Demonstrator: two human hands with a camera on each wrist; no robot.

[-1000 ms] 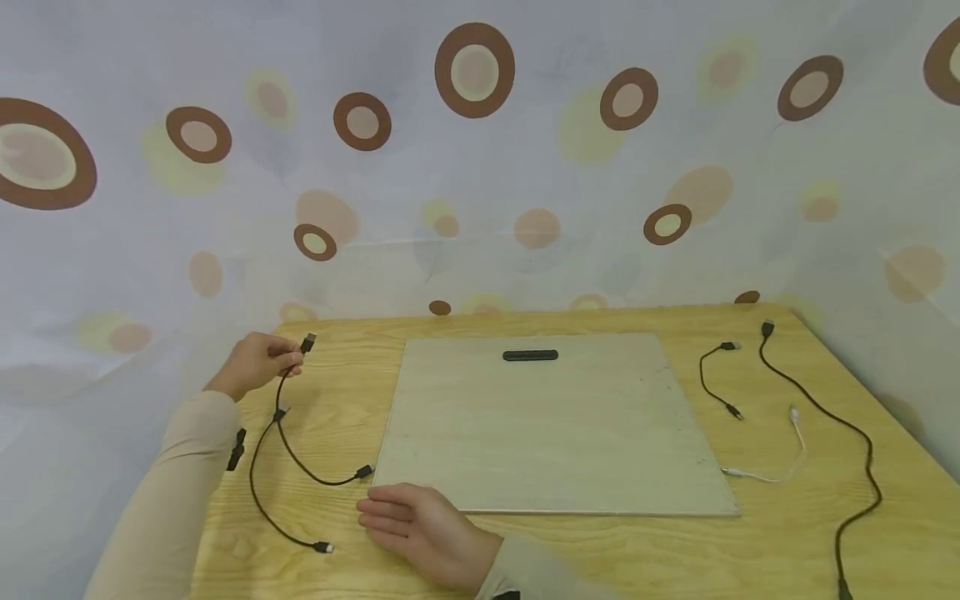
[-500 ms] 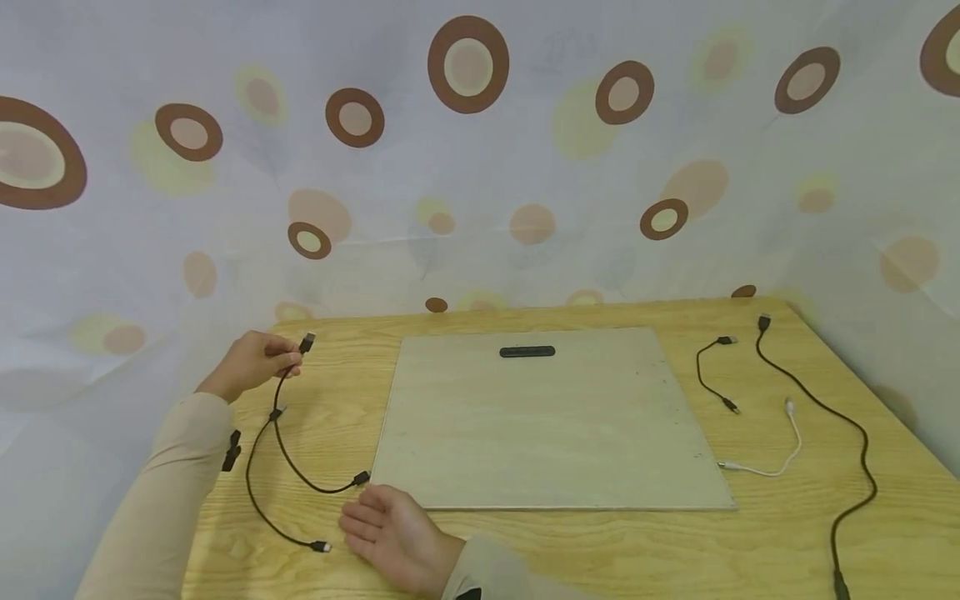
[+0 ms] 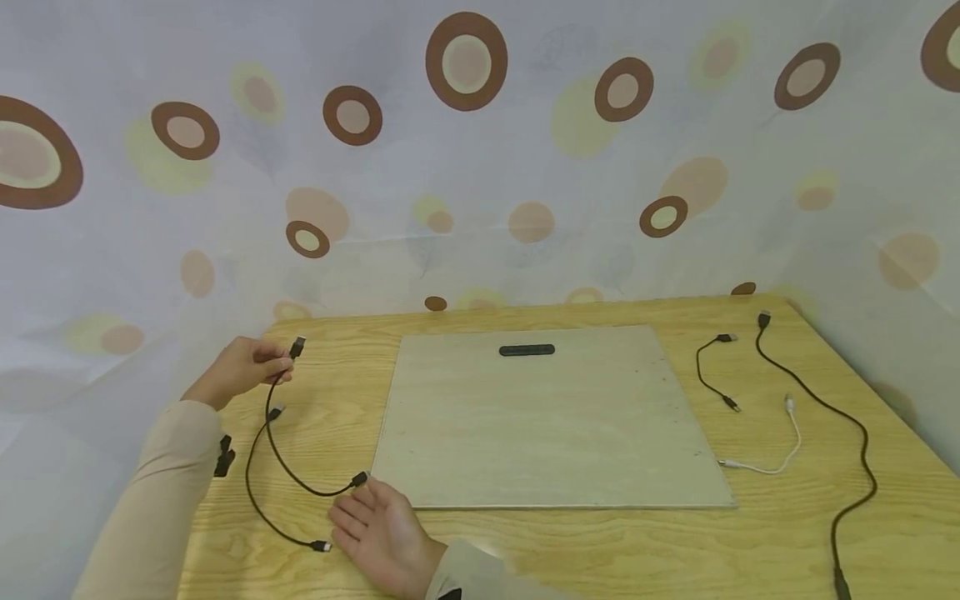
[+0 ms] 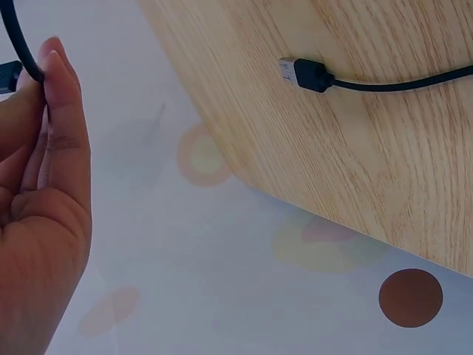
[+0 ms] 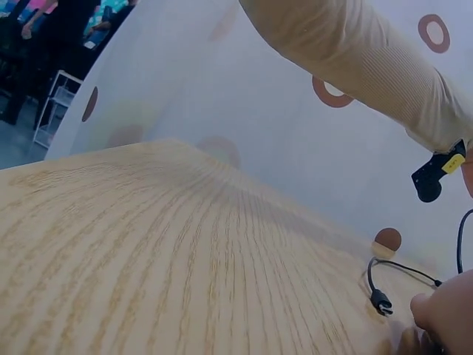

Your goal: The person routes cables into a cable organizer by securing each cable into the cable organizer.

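Observation:
In the head view my left hand [image 3: 242, 368] pinches a black USB cable [image 3: 276, 446] just below its plug, lifted over the table's left side. The cable hangs in a curve, and its other plug [image 3: 360, 479] lies by my right hand [image 3: 390, 537]. That hand is held palm up with fingers extended; whether it touches the plug cannot be told. A second black USB cable [image 3: 251, 492] lies on the table between the hands. Its USB plug [image 4: 310, 75] shows in the left wrist view, and its small end [image 5: 380, 302] in the right wrist view.
A pale board [image 3: 525, 425] lies mid-table with a black strip [image 3: 527, 351] near its back edge. To its right are a short black cable [image 3: 708, 379], a white cable [image 3: 780, 468] and a long black cable [image 3: 862, 433]. A patterned curtain [image 3: 480, 167] hangs behind.
My right hand has moved left, nearer the held cable's lower plug. The left hand has shifted slightly left with the cable. The head view has tilted a little.

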